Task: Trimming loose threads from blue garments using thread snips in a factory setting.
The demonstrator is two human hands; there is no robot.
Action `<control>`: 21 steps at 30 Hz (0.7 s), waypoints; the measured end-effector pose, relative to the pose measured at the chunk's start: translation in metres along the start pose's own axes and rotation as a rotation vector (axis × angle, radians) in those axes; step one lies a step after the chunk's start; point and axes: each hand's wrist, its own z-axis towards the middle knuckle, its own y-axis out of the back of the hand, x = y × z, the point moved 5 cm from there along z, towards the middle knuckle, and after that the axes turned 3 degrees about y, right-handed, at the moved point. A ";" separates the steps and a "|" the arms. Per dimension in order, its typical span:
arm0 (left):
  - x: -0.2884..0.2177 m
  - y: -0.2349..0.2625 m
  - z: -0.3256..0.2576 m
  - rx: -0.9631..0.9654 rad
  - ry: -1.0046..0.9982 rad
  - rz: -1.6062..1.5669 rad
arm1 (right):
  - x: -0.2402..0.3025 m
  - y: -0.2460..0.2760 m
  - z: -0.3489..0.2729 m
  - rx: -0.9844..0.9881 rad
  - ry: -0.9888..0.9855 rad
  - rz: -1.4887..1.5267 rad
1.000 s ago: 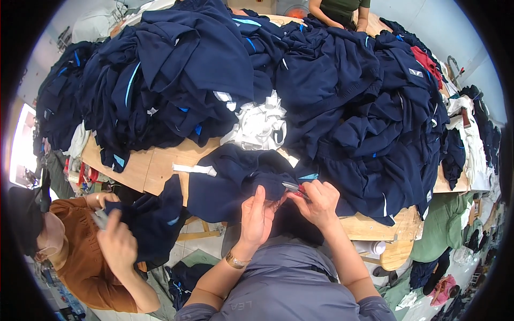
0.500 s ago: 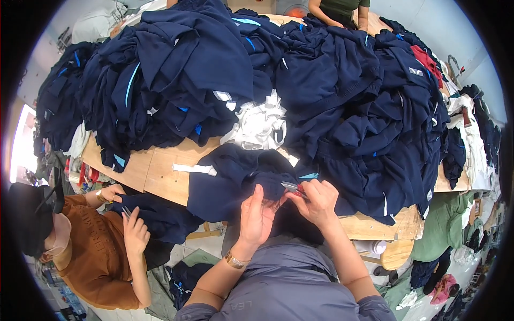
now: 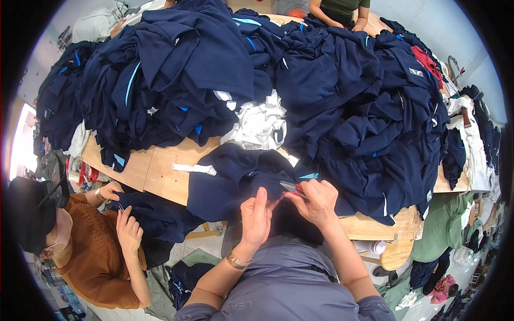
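Note:
A dark navy garment lies bunched at the table's front edge and hangs down before me. My left hand pinches part of this cloth, thumb pointing up; the fingertips are partly hidden. In my right hand is a pair of small scissors with red handles, its pale blades pointing left over the cloth. The two hands nearly meet at the fingertips, just above the garment's near part.
Navy garment piles cover the left and right of the wooden table. Between them sits a heap of white strips. A co-worker in brown trims navy cloth at left; another person stands across the table.
My hands stay almost in place, with the left one shifting slightly. The co-worker's scissors hand at left has moved up and left, nearer the cloth.

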 end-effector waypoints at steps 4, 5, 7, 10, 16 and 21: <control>0.002 0.003 0.000 -0.205 -0.072 0.156 | -0.001 -0.002 -0.001 0.009 -0.009 0.007; 0.002 0.004 -0.001 -0.205 -0.072 0.156 | 0.000 -0.002 -0.001 0.009 -0.008 0.007; 0.004 0.008 -0.001 -0.211 -0.131 0.258 | 0.000 -0.002 0.000 0.025 -0.008 0.002; 0.009 0.019 -0.005 -0.127 -0.004 0.325 | -0.001 -0.001 0.000 0.017 -0.002 0.006; 0.011 0.025 -0.006 -0.081 -0.043 0.411 | -0.001 -0.002 0.001 0.032 0.018 -0.010; 0.009 0.020 -0.005 -0.115 0.002 0.337 | -0.002 -0.001 0.000 0.020 -0.019 0.036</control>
